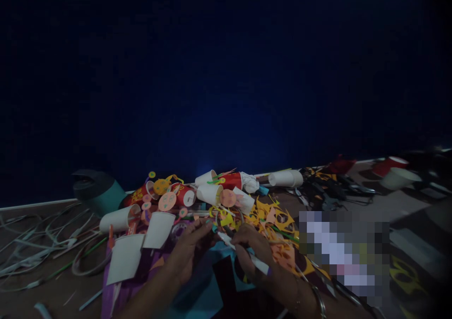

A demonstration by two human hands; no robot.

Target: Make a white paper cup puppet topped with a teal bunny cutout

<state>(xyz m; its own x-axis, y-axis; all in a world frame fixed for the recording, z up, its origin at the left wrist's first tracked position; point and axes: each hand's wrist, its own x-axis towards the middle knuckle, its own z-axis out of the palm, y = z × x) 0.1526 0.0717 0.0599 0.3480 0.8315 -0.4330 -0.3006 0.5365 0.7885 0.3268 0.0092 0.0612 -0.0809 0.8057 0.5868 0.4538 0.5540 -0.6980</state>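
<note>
My left hand [192, 248] is at the middle of the cluttered table, its fingers pressed together near a small teal piece [214, 228]; what they pinch is too small to make out. Just to its right, my right hand [252, 250] has its fingers closed round a white tool [226, 239] that points toward the left fingertips. Beneath both hands lies blue paper [197, 286]. Yellow and orange paper scraps [278, 215] spread behind and beside the right hand. White paper cups [158, 229] stand or lean left of my left hand.
A teal and black container [99, 192] leans at the back left, above tangled white strips [31, 243]. Red cups [183, 194] and stacked white cups [286, 178] line the back edge. Dark cables and tools [332, 187] lie at right, and a blurred patch covers part of that side.
</note>
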